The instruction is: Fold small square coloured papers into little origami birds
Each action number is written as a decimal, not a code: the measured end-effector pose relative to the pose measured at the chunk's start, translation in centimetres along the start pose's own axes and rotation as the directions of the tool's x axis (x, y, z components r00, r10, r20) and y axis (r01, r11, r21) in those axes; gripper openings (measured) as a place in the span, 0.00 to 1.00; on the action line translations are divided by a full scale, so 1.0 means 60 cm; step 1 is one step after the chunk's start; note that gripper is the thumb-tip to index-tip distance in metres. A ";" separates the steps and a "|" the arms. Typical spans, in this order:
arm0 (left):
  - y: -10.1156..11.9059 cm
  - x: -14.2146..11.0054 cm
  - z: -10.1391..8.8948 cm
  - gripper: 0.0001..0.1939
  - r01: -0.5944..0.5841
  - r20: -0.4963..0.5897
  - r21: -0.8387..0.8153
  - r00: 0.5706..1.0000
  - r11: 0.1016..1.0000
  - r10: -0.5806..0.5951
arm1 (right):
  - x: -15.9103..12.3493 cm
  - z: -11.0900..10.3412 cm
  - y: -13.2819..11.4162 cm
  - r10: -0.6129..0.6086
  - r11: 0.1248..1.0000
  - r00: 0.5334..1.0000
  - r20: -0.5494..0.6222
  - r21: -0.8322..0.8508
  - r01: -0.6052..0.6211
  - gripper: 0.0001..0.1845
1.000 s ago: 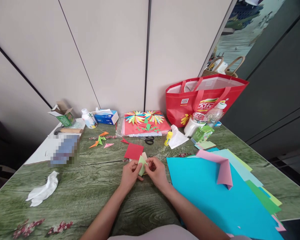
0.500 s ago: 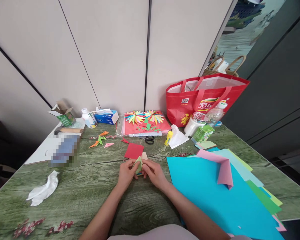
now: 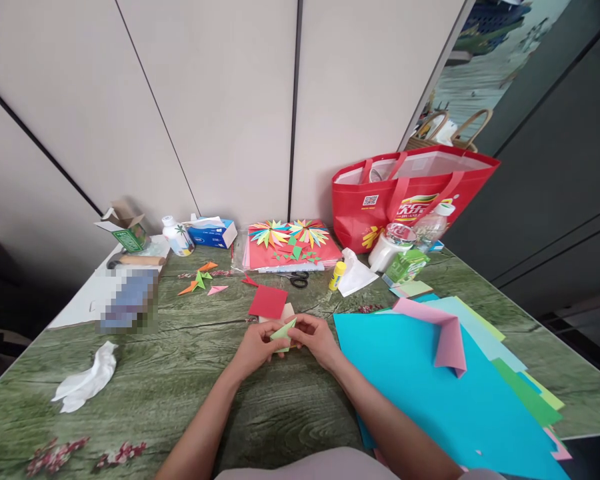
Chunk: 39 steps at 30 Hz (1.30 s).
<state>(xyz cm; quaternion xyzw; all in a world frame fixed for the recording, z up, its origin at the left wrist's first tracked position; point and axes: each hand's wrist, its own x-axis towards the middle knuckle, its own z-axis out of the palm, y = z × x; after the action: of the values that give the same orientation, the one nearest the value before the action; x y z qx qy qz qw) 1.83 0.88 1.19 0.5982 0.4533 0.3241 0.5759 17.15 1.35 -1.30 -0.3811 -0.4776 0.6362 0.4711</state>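
Observation:
Between my two hands is a small folded piece of light green paper (image 3: 283, 335), held just above the table. My left hand (image 3: 254, 347) pinches its left side, thumb in front and fingers behind. At its right end my right hand (image 3: 316, 341) grips the edge between thumb and fingers. Just beyond my hands lie a red paper square (image 3: 269, 302) and a partly covered cream paper piece (image 3: 286, 311). Several small folded paper pieces (image 3: 200, 281) in orange, green and pink lie farther left.
Large blue paper (image 3: 410, 380) with a folded pink strip (image 3: 450, 340) covers the right side. Black scissors (image 3: 299, 280), a yellow glue stick (image 3: 337, 276) and paper fans on a red pack (image 3: 295, 257) lie behind. A red bag (image 3: 360, 220) and a crumpled tissue (image 3: 87, 379) flank them.
The light green paper has turned from standing upright to lying slanted, its point now toward the right. My right hand has shifted slightly and grips its right end.

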 end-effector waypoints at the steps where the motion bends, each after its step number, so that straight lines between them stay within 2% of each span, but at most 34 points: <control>1: -0.001 0.000 0.000 0.14 0.009 -0.010 0.009 1.000 1.000 -0.009 | 0.000 -0.001 0.001 0.005 1.000 1.000 -0.005 0.010 -0.005 0.15; 5: -0.002 0.001 0.002 0.11 0.047 -0.071 0.043 0.997 0.998 -0.044 | 0.003 -0.003 0.004 0.005 1.000 1.000 -0.029 0.020 -0.005 0.14; 14: -0.007 0.004 0.009 0.12 0.078 -0.124 0.088 0.990 0.993 -0.066 | 0.006 -0.007 0.005 -0.036 0.996 0.994 -0.108 -0.089 0.026 0.14; 22: -0.003 0.001 0.017 0.14 0.073 -0.098 0.021 0.993 0.997 -0.070 | 0.005 -0.007 0.003 -0.035 0.999 0.997 -0.075 -0.041 0.032 0.10; 28: -0.003 0.000 0.020 0.11 0.085 -0.110 0.034 0.991 0.996 -0.081 | 0.006 -0.009 0.007 -0.031 0.997 0.997 -0.077 -0.070 0.026 0.10; 39: -0.006 0.001 0.020 0.12 0.118 -0.079 -0.054 0.989 0.992 -0.122 | 0.007 -0.011 0.008 0.007 0.999 0.993 -0.117 0.042 -0.002 0.13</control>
<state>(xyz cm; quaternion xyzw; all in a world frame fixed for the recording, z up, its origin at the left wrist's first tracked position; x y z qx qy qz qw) 2.86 0.42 0.68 0.5417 0.5035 0.3242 0.5898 17.57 1.86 -1.96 -0.4089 -0.4350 0.6238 0.5045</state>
